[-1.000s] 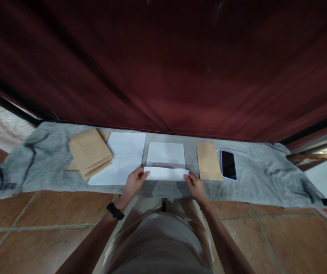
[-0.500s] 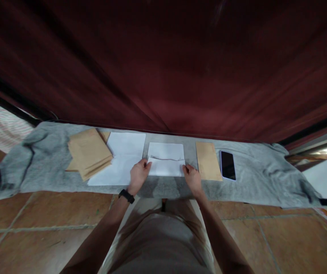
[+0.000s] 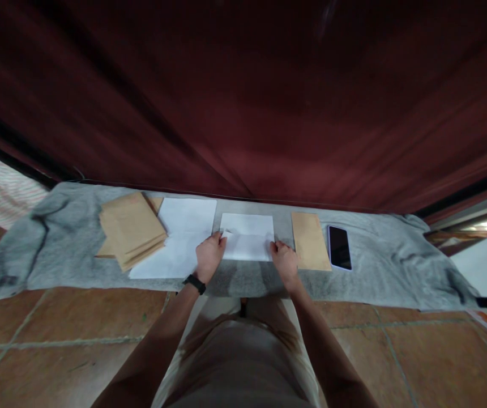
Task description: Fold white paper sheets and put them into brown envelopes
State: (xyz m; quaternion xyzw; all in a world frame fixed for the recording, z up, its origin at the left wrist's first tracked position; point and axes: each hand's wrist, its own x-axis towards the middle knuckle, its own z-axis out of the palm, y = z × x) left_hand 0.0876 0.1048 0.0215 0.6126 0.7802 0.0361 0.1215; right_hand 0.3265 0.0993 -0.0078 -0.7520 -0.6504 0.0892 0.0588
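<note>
**Fingers press a folded white sheet on the grey cloth**

Fingers (image 3: 217, 240) of the left hand (image 3: 208, 256) lie curled onto the left edge of the folded white sheet (image 3: 247, 238), pinching its near flap where a small corner stands up; those of the right hand (image 3: 285, 262) are bent down onto the sheet's right near corner, pressing rather than closing round it. Whether either thumb goes under the paper cannot be told.

Behind everything hangs a dark red curtain (image 3: 243, 96), filling the far half of the scene. Below it the terracotta tile floor (image 3: 56, 334) runs across the near side. A long grey cloth (image 3: 379, 266) is spread left to right along the foot of the curtain, rumpled at both ends, and it carries all the paper things. The person's light trousers (image 3: 235, 351) show in the near middle, with both forearms reaching out to the cloth.

On the cloth, a larger white sheet (image 3: 182, 232) lies just left of the folded one, its right edge beside the left hand. Further left a stack of brown envelopes (image 3: 131, 229) is fanned out, overlapping that sheet's left edge. The folded white sheet sits in the middle of the cloth, between the two hands. Just right of it lies a single brown envelope (image 3: 310, 240), and beside that a dark phone (image 3: 339, 247), screen up. A black wristband (image 3: 195, 284) circles the left wrist.
</note>
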